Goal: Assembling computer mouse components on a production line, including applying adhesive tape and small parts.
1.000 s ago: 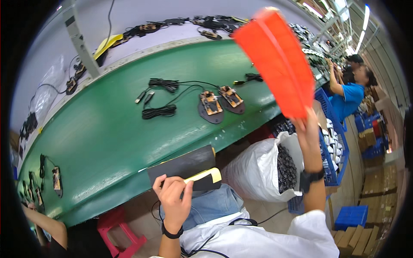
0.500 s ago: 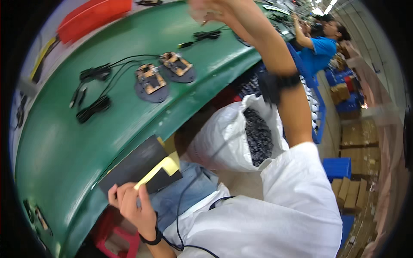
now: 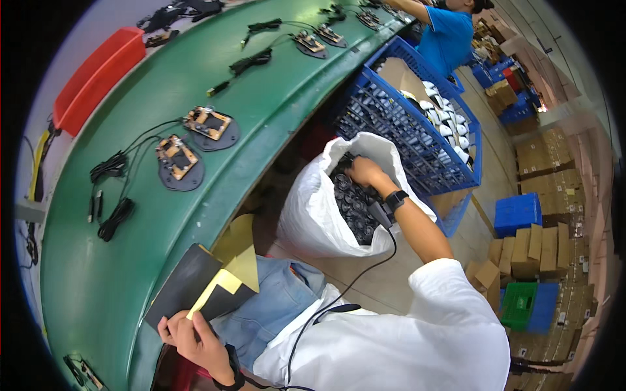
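Note:
My left hand [image 3: 195,342] is closed on the lower edge of a black sheet [image 3: 186,280] with yellow backing paper [image 3: 241,267]. A narrow yellow strip [image 3: 212,290] folds over its face, its end under my fingers. The sheet leans at the bench edge above my lap. My right hand [image 3: 366,171] reaches into a white woven sack [image 3: 310,208] filled with small black parts [image 3: 355,208]. Its fingertips are hidden among them, so whether it grips any cannot be seen. On the bench lie opened computer mouse bases [image 3: 179,163] with circuit boards and coiled black cables [image 3: 117,218].
More mouse bases [image 3: 310,45] line the curved green bench [image 3: 156,260]. A red bin [image 3: 98,81] stands along its far side. Beyond the sack is a blue crate [image 3: 417,153] of white-and-black shells. A person in blue [image 3: 447,36] works farther along. Cardboard boxes [image 3: 544,150] are stacked at right.
My right hand has come down from over the bench into the white sack. My left hand keeps hold of the black sheet. The view has swung toward the right.

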Demonstrator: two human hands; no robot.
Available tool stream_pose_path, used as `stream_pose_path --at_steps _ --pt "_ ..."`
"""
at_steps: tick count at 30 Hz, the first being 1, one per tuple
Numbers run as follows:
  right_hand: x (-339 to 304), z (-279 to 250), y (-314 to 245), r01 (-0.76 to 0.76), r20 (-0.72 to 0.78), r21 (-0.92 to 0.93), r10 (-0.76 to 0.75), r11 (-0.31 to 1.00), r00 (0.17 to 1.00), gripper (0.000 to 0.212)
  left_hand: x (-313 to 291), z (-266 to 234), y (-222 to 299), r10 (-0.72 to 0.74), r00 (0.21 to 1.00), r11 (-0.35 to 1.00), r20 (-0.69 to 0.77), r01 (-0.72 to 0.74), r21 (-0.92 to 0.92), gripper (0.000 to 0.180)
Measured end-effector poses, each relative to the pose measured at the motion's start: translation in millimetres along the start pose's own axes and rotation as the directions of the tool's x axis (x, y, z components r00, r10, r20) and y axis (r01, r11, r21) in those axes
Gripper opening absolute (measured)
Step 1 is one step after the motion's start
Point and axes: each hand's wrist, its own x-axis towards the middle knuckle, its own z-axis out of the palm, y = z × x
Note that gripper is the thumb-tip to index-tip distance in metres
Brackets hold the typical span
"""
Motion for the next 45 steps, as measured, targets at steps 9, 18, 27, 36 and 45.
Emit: stream_pose_path --at_steps 9,18,27,36,45 --pt "-78.6 -55.3 -14.0 0.130 -0.130 0.408 -0.084 0.904 0.988 0.024 3.3 -3.0 3.7 -0.019 1.000 1.000 -0.003 0.019 -0.017 0.019" --pt "-148.4 -96.9 -100.3 0.574 -0.557 0.813 -0.157 0.096 0.815 0.060 4.0 -6.7 1.7 -0.048 0.997 0.986 0.061 0.057 -0.154 0.015" --pt "-117.4 34.9 -47.6 0.158 -0.294 0.058 -0.135 0.986 0.946 0.025 5.5 -9.1 -0.9 -0.052 0.998 0.982 0.032 0.057 -0.178 0.014" --pt "-134.5 3.0 -34.1 0.101 -0.134 0.773 0.006 0.626 0.991 0.018 4.3 -10.2 -3.0 -0.050 0.999 0.974 -0.003 0.048 -0.223 0.018" --pt "-165.8 -82.9 -274.5 0.784 -0.606 0.608 -0.563 0.128 0.562 0.040 3.7 -5.0 -7.0 0.012 1.000 0.986 -0.025 -0.016 -0.165 0.020"
